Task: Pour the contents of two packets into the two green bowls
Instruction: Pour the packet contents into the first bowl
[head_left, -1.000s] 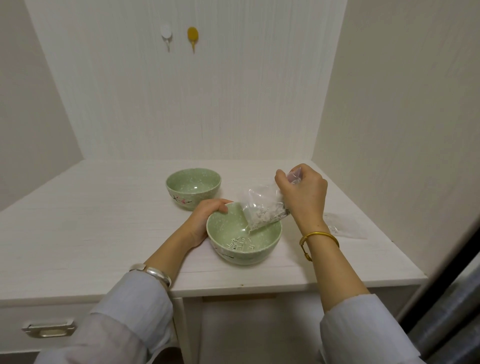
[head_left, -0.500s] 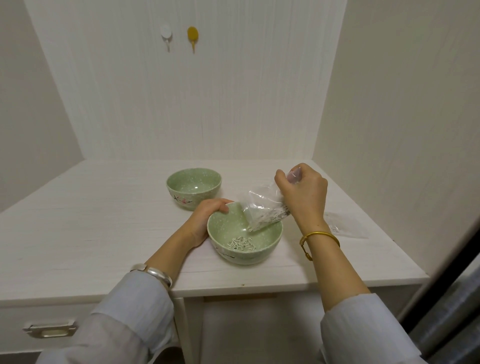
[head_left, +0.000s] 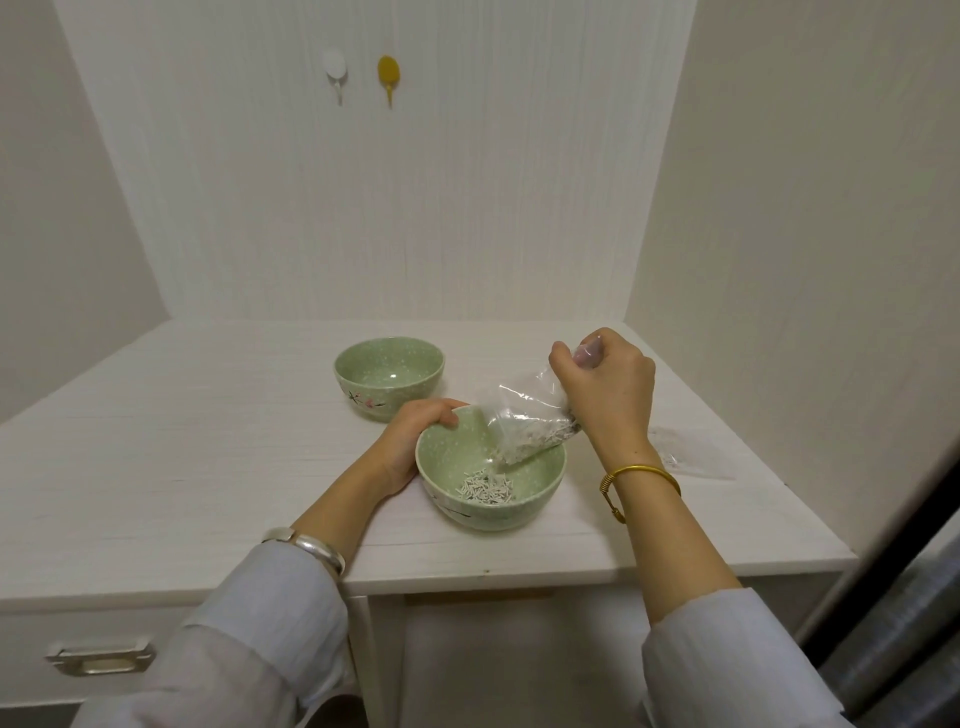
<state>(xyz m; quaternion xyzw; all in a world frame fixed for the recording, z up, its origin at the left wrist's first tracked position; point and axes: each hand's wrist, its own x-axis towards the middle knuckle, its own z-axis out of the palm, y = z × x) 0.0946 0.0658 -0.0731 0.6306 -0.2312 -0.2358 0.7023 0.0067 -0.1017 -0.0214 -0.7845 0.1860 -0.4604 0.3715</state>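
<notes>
At the centre of the frame, a person's right hand (head_left: 605, 387) pinches the upper end of a clear plastic packet (head_left: 522, 423), fingers closed tight around the bunched film, and holds it tilted with its open mouth pointing down into the near green bowl (head_left: 491, 473). Small whitish, rod-shaped pellets (head_left: 485, 488) lie in a loose pile on the bottom of that bowl, just under the packet's mouth; more of the same fill the packet's lower corner. The left hand (head_left: 410, 447) steadies the bowl from its left side, palm against the outer wall and thumb hooked over the rim, the fingers curled closed on the ceramic.

A second green bowl (head_left: 388, 376), speckled and painted with a small pink blossom on its side, stands just beyond and to the left of the first, apart from it; its inside appears bare. Both bowls rest on a white wood-grain table (head_left: 182, 457) set in a pale corner. At right of centre, near the table's right edge, a second clear packet (head_left: 691, 457) lies flat; what it holds cannot be told.

A gold bangle (head_left: 639, 480) circles the right wrist and a silver one (head_left: 306, 545) the left, both above pale rolled-back sleeves. High on the back wall, in the upper centre of the frame, hang a white hook (head_left: 335, 70) and a yellow hook (head_left: 388, 75) side by side. A metal drawer handle (head_left: 98, 660) shows at lower left.
</notes>
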